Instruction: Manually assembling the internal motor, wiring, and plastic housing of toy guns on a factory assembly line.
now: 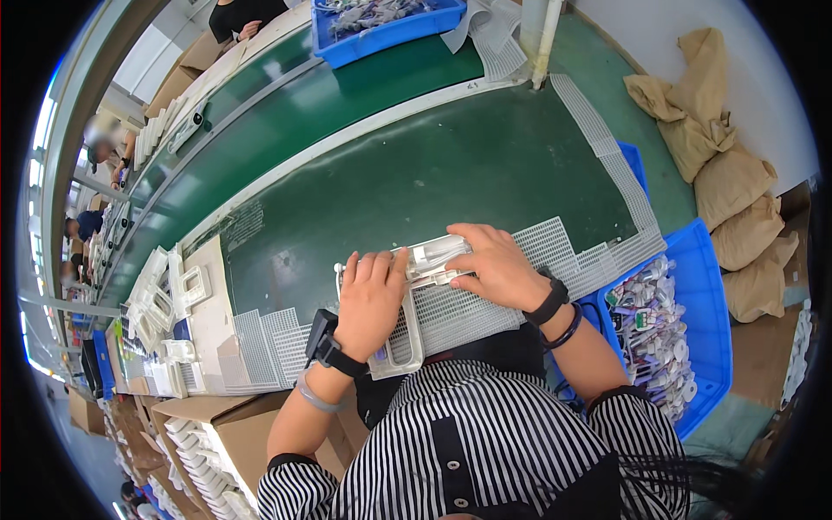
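1. Lying at the centre of the frame, a white casing [416, 336] is crossing the mat [477, 319], its lower end reaching toward the striped shirt [433, 416].
2. That end is seemingly overhanging the near edge, so the casing could be tipping lapward if the left hand [368, 305] were easing off.
3. At its upper right, a clear part [438, 253] is sitting between the hands; uneven pressure could be making it slip or crack.
4. The left hand is lying palm down on the casing, fingers nearly straight; any grip underneath is hiding from view.
5. The right hand [504, 273] is half curling, thumb apart from fingers, holding the clear part's right end.
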A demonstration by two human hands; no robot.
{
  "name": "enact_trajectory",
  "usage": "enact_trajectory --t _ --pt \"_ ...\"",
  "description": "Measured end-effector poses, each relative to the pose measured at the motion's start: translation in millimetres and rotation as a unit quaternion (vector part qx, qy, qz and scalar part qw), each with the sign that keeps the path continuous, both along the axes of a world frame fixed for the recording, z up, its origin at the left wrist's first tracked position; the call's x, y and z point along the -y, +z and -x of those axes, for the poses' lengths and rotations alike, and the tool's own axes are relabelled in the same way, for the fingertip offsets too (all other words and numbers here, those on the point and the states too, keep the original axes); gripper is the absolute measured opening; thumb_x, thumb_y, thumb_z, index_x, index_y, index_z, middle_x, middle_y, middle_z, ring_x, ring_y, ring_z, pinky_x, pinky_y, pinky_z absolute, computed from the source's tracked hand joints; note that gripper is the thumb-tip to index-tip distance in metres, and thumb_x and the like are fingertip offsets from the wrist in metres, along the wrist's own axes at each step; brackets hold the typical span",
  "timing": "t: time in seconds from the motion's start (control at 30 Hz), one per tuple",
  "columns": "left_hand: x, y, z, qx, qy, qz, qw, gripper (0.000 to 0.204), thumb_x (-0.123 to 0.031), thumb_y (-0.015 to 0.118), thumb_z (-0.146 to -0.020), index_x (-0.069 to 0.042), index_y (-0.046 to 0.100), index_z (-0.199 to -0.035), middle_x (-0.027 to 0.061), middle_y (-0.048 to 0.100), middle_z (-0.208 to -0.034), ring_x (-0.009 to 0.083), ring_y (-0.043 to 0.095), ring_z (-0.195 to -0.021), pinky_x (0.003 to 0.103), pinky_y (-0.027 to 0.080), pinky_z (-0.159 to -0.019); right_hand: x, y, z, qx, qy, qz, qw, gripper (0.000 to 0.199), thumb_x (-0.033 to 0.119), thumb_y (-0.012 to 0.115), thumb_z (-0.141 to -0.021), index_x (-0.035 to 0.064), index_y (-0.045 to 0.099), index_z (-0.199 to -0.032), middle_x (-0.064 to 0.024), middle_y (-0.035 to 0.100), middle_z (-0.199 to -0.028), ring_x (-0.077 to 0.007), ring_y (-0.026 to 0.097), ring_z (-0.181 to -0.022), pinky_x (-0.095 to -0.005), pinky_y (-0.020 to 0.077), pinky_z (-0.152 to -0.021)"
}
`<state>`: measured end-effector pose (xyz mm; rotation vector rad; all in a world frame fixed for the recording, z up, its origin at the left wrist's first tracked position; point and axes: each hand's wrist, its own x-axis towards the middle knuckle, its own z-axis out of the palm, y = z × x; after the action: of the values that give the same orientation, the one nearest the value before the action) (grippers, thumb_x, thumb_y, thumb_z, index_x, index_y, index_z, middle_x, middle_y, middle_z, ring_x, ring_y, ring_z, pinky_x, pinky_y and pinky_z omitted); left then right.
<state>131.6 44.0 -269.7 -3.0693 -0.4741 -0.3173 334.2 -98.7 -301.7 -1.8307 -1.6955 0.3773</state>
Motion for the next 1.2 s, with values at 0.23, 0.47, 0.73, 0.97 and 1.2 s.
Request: enact_trajectory --t 0.23,0.47,0.73,0.97,1.2 --pt "-26.6 16.2 -5.4 0.027 -0.025 0.020 0.999 0.033 -0.011 0.067 -0.090 -0.007 0.068 -0.123 0.0096 0.066 -0.113 0.0306 0.060 -0.104 0.046 0.044 -0.100 -0.6 4.1 0.6 0.005 -0.001 0.007 1.000 0.026 0.027 0.078 -0.084 0.0113 0.078 -0.104 -0.0144 0.053 -0.144 -0.0341 0.049 -0.132 -0.0462 0.0384 -0.107" --pt "-34.8 22.9 -7.6 0.001 -0.037 0.184 0.982 0.018 -0.011 0.072 -0.085 -0.008 0.076 -0.103 0.0080 0.070 -0.091 0.0292 0.065 -0.088 0.043 0.049 -0.085 -0.8 -1.5 0.5 -0.007 -0.010 0.001 1.000 0.024 0.028 0.078 -0.083 0.0114 0.080 -0.100 -0.0108 0.053 -0.144 -0.0313 0.048 -0.132 -0.0452 0.0379 -0.107" --pt "-55.8 30.3 -8.7 0.105 -0.005 0.264 0.959 0.013 -0.008 0.075 -0.081 -0.003 0.074 -0.093 0.0112 0.069 -0.084 0.0339 0.064 -0.078 0.041 0.052 -0.070 -1.9 0.3 1.3 -0.012 -0.004 0.001 1.000 0.024 0.028 0.078 -0.084 0.0105 0.080 -0.100 -0.0120 0.053 -0.145 -0.0326 0.048 -0.132 -0.0454 0.0378 -0.108" --pt "-48.0 46.2 16.8 -0.034 -0.003 0.092 0.995 0.017 -0.007 0.073 -0.081 -0.006 0.073 -0.099 0.0084 0.071 -0.094 0.0297 0.064 -0.096 0.044 0.049 -0.092 -2.0 -0.6 0.2 -0.012 -0.007 0.005 1.000 0.024 0.028 0.077 -0.084 0.0103 0.080 -0.101 -0.0124 0.053 -0.145 -0.0318 0.047 -0.134 -0.0458 0.0377 -0.108" --pt "-21.3 8.4 56.9 -0.049 0.002 -0.002 0.999 0.049 -0.018 0.073 -0.083 -0.003 0.062 -0.128 0.0109 0.063 -0.127 0.0300 0.055 -0.126 0.053 0.037 -0.116 -2.6 3.5 0.4 -0.009 -0.004 0.011 1.000 0.025 0.027 0.077 -0.084 0.0104 0.080 -0.104 -0.0131 0.052 -0.146 -0.0322 0.046 -0.136 -0.0461 0.0374 -0.109"
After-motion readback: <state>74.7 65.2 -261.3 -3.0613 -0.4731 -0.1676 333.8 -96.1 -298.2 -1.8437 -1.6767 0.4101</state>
